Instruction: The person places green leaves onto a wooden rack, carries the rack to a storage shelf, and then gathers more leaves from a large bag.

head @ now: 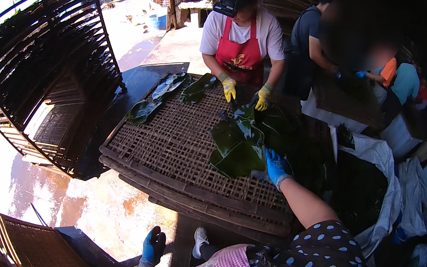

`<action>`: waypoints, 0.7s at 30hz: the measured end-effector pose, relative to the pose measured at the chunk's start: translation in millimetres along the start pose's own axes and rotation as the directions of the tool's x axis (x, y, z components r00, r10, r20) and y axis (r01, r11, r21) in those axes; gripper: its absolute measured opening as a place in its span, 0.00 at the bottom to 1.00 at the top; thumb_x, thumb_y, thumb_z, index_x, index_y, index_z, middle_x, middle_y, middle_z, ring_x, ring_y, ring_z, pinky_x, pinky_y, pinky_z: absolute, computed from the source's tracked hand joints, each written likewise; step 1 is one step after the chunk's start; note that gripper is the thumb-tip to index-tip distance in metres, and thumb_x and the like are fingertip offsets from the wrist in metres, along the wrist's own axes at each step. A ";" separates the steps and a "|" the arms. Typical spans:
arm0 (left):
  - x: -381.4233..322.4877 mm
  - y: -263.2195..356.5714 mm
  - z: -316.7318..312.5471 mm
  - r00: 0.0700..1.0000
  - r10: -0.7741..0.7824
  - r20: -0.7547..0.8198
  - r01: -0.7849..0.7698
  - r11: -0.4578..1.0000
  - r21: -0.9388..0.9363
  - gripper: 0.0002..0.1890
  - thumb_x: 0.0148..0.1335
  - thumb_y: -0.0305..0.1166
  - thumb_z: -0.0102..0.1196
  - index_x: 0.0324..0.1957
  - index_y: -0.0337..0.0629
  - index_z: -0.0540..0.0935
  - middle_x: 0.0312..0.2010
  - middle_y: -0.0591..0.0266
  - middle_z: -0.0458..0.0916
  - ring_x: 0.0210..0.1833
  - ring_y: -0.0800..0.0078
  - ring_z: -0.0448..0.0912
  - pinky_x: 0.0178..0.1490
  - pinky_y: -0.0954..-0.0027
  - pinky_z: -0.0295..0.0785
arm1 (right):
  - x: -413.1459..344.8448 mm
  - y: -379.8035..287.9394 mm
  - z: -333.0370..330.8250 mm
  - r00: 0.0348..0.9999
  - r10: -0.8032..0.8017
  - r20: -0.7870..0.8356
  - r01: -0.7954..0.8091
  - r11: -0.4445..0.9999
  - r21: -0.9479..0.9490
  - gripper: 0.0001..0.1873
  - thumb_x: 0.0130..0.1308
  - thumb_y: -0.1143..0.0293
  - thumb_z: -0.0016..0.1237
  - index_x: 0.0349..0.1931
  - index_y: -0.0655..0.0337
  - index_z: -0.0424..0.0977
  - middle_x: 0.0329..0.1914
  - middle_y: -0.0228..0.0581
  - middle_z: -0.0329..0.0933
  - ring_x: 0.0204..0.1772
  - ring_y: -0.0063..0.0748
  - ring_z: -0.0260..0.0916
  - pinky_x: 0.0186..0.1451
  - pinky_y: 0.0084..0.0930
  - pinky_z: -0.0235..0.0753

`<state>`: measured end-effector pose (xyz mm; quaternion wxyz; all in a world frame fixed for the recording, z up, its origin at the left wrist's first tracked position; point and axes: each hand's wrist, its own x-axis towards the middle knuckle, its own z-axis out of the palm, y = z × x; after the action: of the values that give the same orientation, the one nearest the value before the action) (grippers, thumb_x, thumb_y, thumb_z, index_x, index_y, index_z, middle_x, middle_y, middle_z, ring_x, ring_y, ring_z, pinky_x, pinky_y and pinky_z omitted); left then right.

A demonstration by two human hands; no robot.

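Observation:
My right hand (276, 168), in a blue work glove, rests with spread fingers at the right edge of a pile of wet dark green leaf sheets (239, 158), perhaps kelp. Whether it grips a sheet I cannot tell. The pile lies on a woven bamboo mat (179, 140) in a wooden frame, stacked on more such frames. My left hand (154, 245), gloved in blue with dark palm and fingertips, hangs away from the mat, its fingers partly bent, with nothing visible in it. More leaf sheets (199, 88) lie along the mat's far left side.
Across the mat, a person in a red apron (241, 56) reaches yellow-gloved hands to the leaves. White sacks (392, 178) stand at right, one holding dark leaves. A slatted rack (50, 40) stands left; more woven frames (48, 250) lie lower left. Other people work behind.

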<state>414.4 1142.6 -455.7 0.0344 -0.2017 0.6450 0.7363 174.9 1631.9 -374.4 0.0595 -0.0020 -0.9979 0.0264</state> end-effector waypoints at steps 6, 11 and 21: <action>71.3 72.9 -43.5 0.972 0.234 -0.034 -0.189 0.854 0.485 0.21 0.62 0.32 0.59 0.55 0.32 0.75 0.48 0.58 0.80 0.42 0.76 0.76 0.42 0.74 0.73 | 43.4 -78.2 -19.5 0.983 0.182 0.019 -0.182 0.956 0.229 0.42 0.51 0.45 0.58 0.65 0.50 0.60 0.58 0.44 0.70 0.60 0.47 0.66 0.63 0.48 0.63; 153.8 99.5 -27.7 0.981 0.133 0.139 -0.177 0.907 0.382 0.20 0.63 0.32 0.58 0.55 0.34 0.74 0.43 0.61 0.79 0.40 0.78 0.74 0.38 0.74 0.71 | 62.0 -37.3 5.4 0.999 -0.011 -0.050 0.018 0.990 0.141 0.18 0.55 0.57 0.58 0.42 0.56 0.78 0.42 0.43 0.78 0.46 0.47 0.74 0.49 0.38 0.75; 243.2 277.1 208.7 0.355 0.565 0.745 -0.935 0.204 0.291 0.43 0.50 0.38 0.68 0.66 0.36 0.60 0.57 0.45 0.72 0.61 0.49 0.70 0.65 0.52 0.61 | 105.5 -182.0 -136.1 0.957 -0.286 0.039 0.198 0.747 0.635 0.18 0.55 0.71 0.60 0.46 0.62 0.72 0.36 0.43 0.77 0.39 0.38 0.75 0.44 0.29 0.74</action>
<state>52.7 1246.9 -261.4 -0.1147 0.3773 0.8415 0.3693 86.1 1458.0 -217.3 -0.0074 0.1492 -0.9257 0.3475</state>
